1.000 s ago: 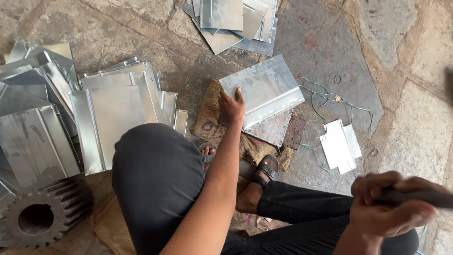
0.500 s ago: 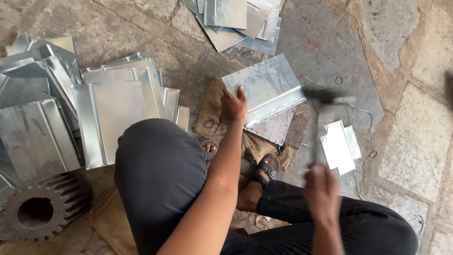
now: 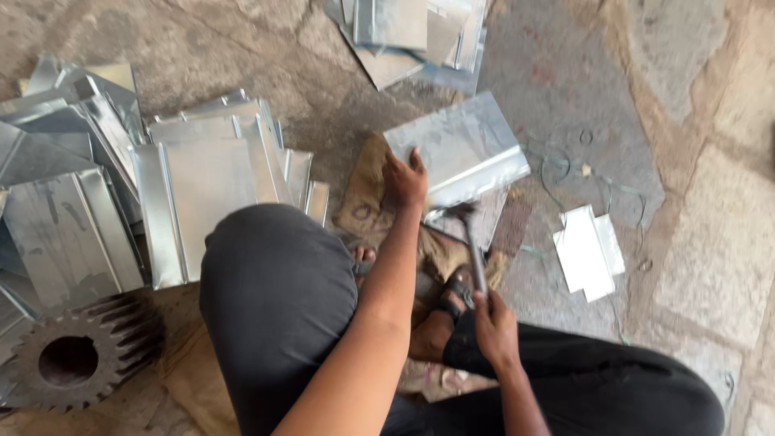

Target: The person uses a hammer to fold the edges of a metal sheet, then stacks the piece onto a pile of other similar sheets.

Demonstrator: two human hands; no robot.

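Observation:
My left hand presses down on the near corner of a folded metal sheet that lies on a piece of brown sacking. My right hand grips the handle of a hammer. The hammer's head rests at the sheet's near edge, just right of my left hand. I sit on the ground with dark trousers, one sandalled foot under the hammer handle.
A stack of bent metal sheets lies to the left, with more sheets beyond it. A large rusty gear sits bottom left. More metal pieces lie at the top, and small white sheets on the stone floor at right.
My right hand swung the hammer from raised at the right down onto the sheet's near edge. My left hand stayed on the sheet.

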